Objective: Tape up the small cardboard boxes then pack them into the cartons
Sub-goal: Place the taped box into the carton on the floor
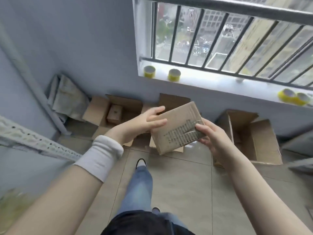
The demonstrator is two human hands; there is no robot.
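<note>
while pinching the small cardboard box (176, 126) at its near right corner, thumb curled on top and fingers tucked beneath, carries most of the load with the right hand (210, 138). lays the left hand (149, 119) against the far left edge, fingers straight and slightly apart, touching and steadying rather than gripping. holds the box tilted in the air, above the tiled floor and in front of the open cartons, not yet inside any of them. shows on the upper face a torn patch of bared corrugation with a glossy strip across it, probably tape; cannot vouch for the other seams from this angle.

reads as the handover between taping and packing: a last look, or a carry toward a carton. offers three places further out: left carton (97, 108) with a packed box (115, 113) lying in it, middle carton (172, 100) partly hidden behind the held box, right carton (264, 138) open by the wall. calls next for lowering into one of these, flat and level, with both hands; or, if short of tape, for a reach to the tape rolls (174, 75) on the window sill (211, 82).
</note>
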